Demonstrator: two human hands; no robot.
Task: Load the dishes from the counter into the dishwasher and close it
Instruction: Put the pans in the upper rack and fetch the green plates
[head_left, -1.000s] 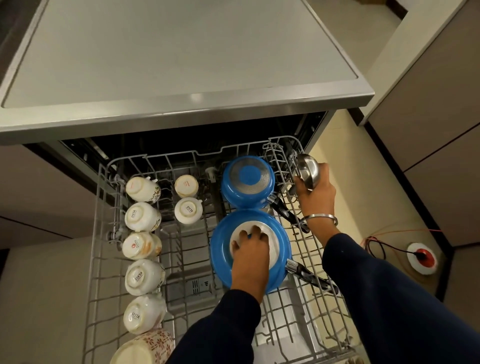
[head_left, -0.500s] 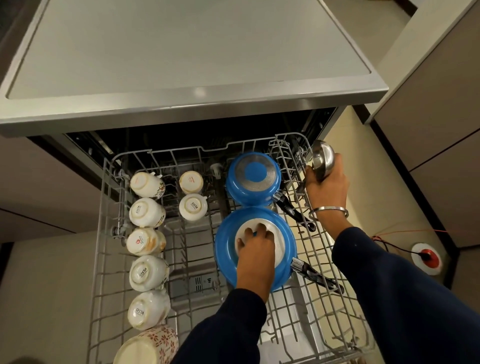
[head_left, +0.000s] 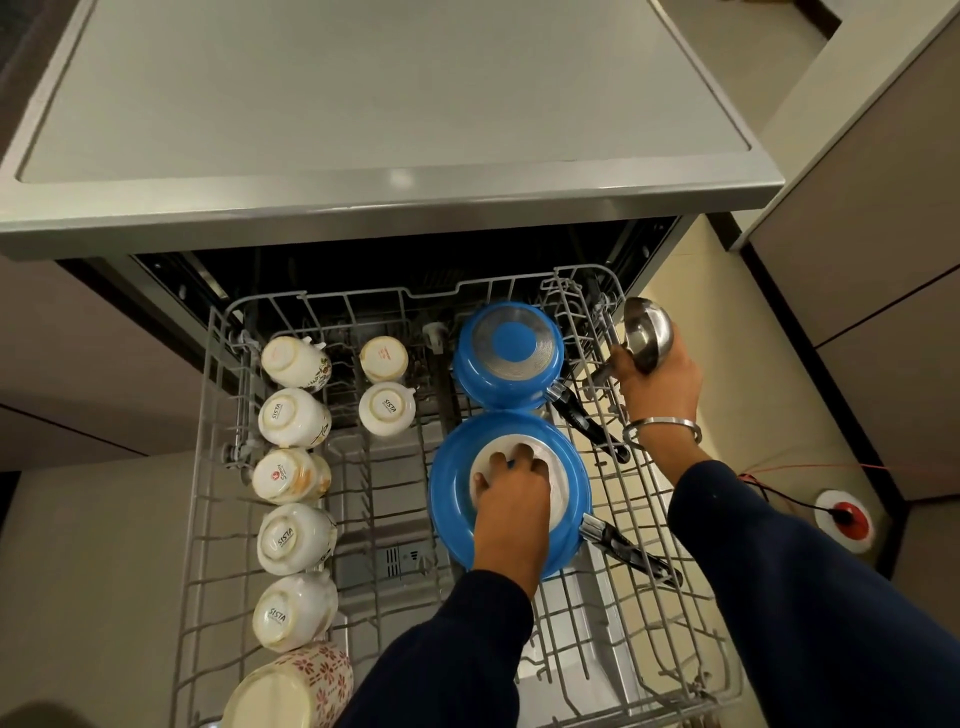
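Note:
The dishwasher's upper rack is pulled out under the counter. Two blue pans lie upside down in its right half, the far pan behind the near pan. My left hand rests on the near pan's pale base with its fingers spread. My right hand grips a steel ladle by its bowl at the rack's right rim, and the ladle's handle points down into the wires.
Several white cups stand upside down along the rack's left side, with a floral mug nearest me. The grey counter top overhangs the rack. Cabinets stand to the right, above a red and white floor socket.
My view has shifted a little. The right hand and ladle moved slightly outward to the rack's right rim. The left hand stays on the near pan.

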